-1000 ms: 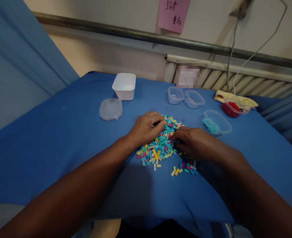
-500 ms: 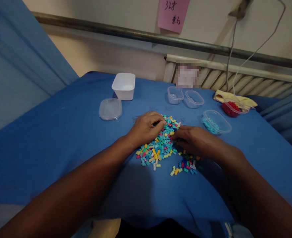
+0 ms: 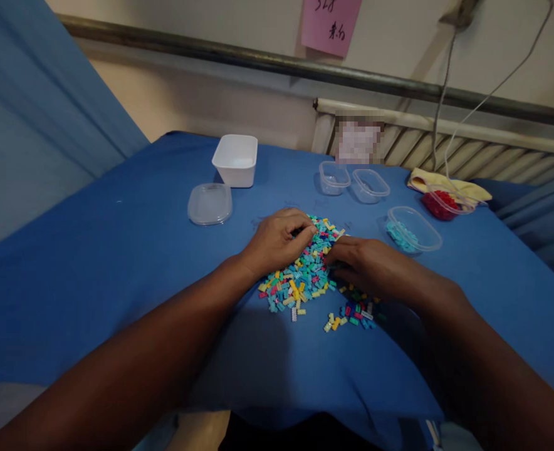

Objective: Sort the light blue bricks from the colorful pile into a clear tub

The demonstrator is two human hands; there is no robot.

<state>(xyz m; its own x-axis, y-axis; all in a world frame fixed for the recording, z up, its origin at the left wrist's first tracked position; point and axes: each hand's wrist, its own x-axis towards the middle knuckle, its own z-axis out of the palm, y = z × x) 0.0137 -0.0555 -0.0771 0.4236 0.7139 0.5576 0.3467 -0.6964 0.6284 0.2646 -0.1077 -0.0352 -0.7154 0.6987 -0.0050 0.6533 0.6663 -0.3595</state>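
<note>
A pile of small coloured bricks [image 3: 303, 275], mostly teal with yellow, pink and red, lies in the middle of a table covered in blue cloth [image 3: 93, 263]. My left hand [image 3: 279, 241] rests on the pile's left top, fingers curled down into the bricks. My right hand [image 3: 371, 266] lies on the pile's right side, fingers bent and pinched among the pieces. What either hand holds is hidden. A smaller scatter of bricks [image 3: 352, 313] lies just below my right hand.
A white tub [image 3: 235, 160] and a clear lid [image 3: 210, 204] sit at the back left. Two clear tubs [image 3: 334, 178] [image 3: 371, 185] stand behind the pile. A clear tub with teal bricks [image 3: 413, 229] and one with red bricks [image 3: 441, 205] are to the right.
Both hands stay on the pile with only slight finger movement. The view has tilted a little.
</note>
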